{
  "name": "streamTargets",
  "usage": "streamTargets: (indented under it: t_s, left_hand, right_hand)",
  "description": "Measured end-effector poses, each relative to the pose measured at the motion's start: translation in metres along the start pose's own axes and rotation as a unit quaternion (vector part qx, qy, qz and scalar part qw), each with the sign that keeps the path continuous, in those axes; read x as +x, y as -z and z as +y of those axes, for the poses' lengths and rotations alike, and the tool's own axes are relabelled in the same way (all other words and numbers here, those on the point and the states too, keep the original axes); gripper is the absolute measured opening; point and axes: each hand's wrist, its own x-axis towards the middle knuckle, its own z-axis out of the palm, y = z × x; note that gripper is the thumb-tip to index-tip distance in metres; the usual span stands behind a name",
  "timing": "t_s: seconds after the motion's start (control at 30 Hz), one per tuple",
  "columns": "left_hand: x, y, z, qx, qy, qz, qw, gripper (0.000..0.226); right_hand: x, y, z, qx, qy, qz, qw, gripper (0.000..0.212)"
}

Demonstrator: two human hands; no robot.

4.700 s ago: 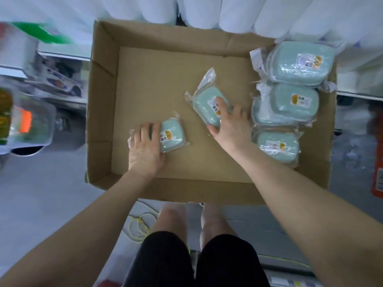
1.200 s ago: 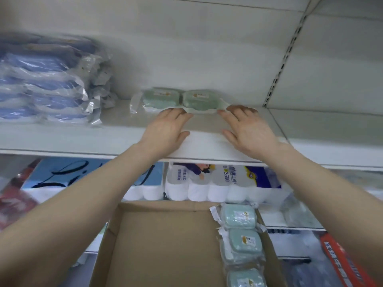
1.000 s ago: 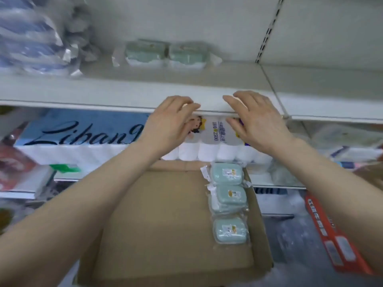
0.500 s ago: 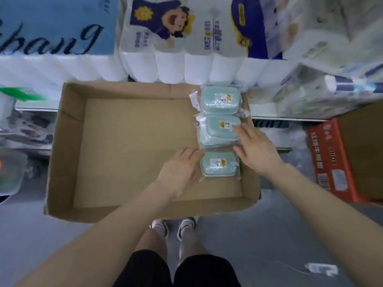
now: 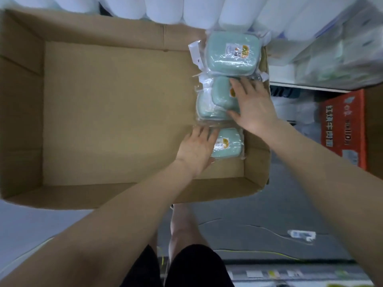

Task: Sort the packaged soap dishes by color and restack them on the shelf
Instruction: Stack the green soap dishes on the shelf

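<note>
A large open cardboard box (image 5: 103, 112) fills most of the view, its brown floor bare across the left and middle. Behind its far wall, a row of white paper rolls (image 5: 186, 9) in plastic wrap is seen, and to the right an orange carton (image 5: 343, 129) with printed characters stands on the grey floor (image 5: 269, 224).

Along the right wall of the box, 4 pale green packaged soap dishes are lined up, each sealed in clear film. The farthest soap dish (image 5: 233, 53) lies in the far right corner with its label facing up. Just in front of it, the upper middle soap dish (image 5: 220, 92) is stacked on the lower middle soap dish (image 5: 207, 109), offset toward the far side. The nearest soap dish (image 5: 228, 146) sits apart from that pair by a strip of film.

The right hand (image 5: 252, 104) is laid over the upper middle soap dish, fingers spread wide across its top and the thumb set against its near edge; a closed grip cannot be confirmed. The left hand (image 5: 196, 150) is placed at the left end of the nearest soap dish, fingers extended and fairly close together over its wrapping, with the thumb tucked at its near side.

A small white scrap (image 5: 301, 235) lies on the floor.
</note>
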Motion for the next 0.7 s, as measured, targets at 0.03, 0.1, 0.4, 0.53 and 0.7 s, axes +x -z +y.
streamTargets:
  t_s: [0.03, 0.1, 0.4, 0.53, 0.7]
  left_hand:
    - [-0.004, -0.001, -0.003, -0.002, 0.001, 0.002, 1.000, 0.093]
    - [-0.014, 0.000, -0.015, -0.012, 0.007, 0.004, 1.000, 0.093]
    - [-0.093, 0.025, -0.126, -0.040, 0.181, -0.007, 0.983, 0.090]
    - [-0.116, 0.034, -0.167, -0.048, 0.270, 0.004, 0.962, 0.089]
    - [-0.125, 0.036, -0.179, -0.060, 0.322, 0.024, 0.944, 0.087]
  right_hand:
    - [0.000, 0.000, 0.000, 0.001, -0.003, -0.002, 1.000, 0.088]
    - [0.000, 0.004, -0.001, -0.001, -0.015, -0.005, 1.000, 0.093]
    - [-0.027, 0.014, -0.068, 0.111, 0.008, 0.013, 0.994, 0.090]
    - [-0.012, 0.007, -0.109, 0.092, 0.066, 0.011, 0.993, 0.078]
    - [0.023, -0.006, -0.153, 0.074, 0.062, 0.016, 0.995, 0.074]
